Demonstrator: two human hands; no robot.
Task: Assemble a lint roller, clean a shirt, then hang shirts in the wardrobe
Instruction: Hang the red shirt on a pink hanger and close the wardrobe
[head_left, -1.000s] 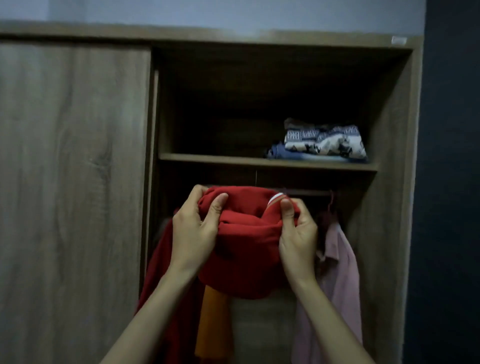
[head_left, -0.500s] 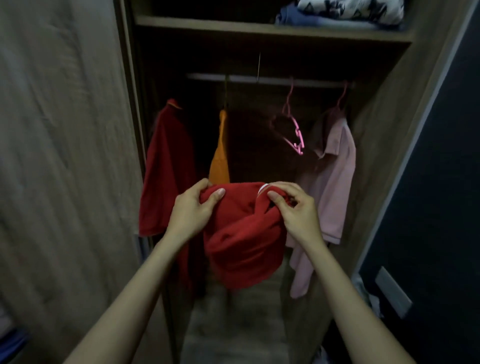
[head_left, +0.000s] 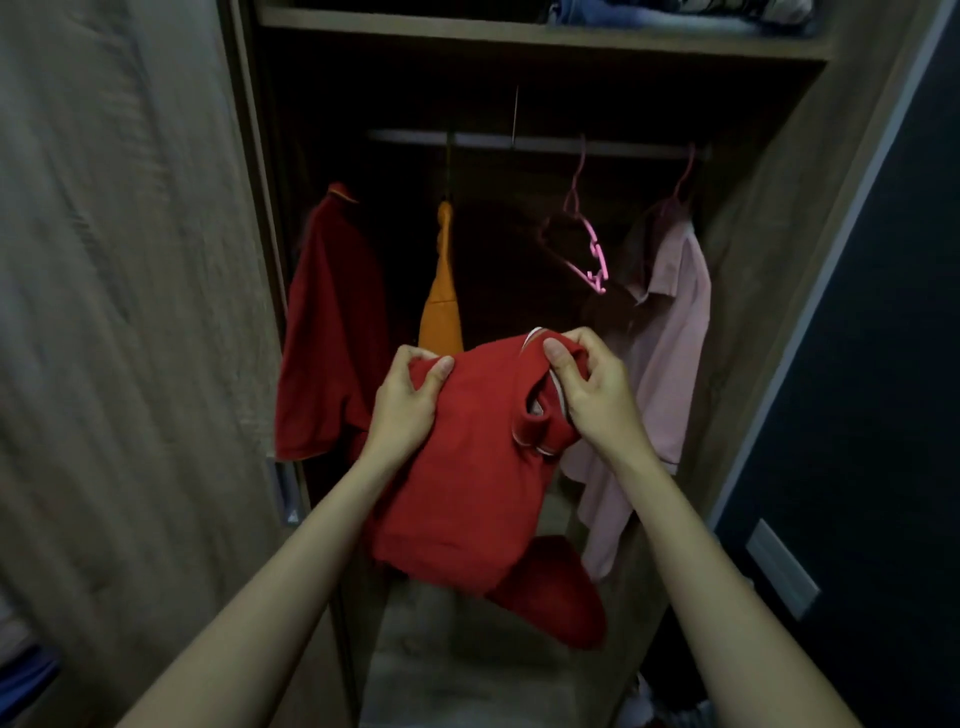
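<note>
- Gripping a red shirt (head_left: 467, 467) in front of the open wardrobe (head_left: 753, 260), the left hand (head_left: 408, 402) pinches one shoulder; the right hand (head_left: 587, 387) has its fingers (head_left: 558, 358) curled into the collar.
- Behind on the rail (head_left: 519, 141) hang a red shirt (head_left: 332, 332), an orange garment (head_left: 441, 291), an empty pink hanger (head_left: 587, 244) and a pink shirt (head_left: 660, 343).

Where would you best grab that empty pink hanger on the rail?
By its neck just under the hook, reaching in from the front: the empty pink hanger hangs free on the rail between the orange shirt and pink shirt, so lifting there unhooks it.
</note>
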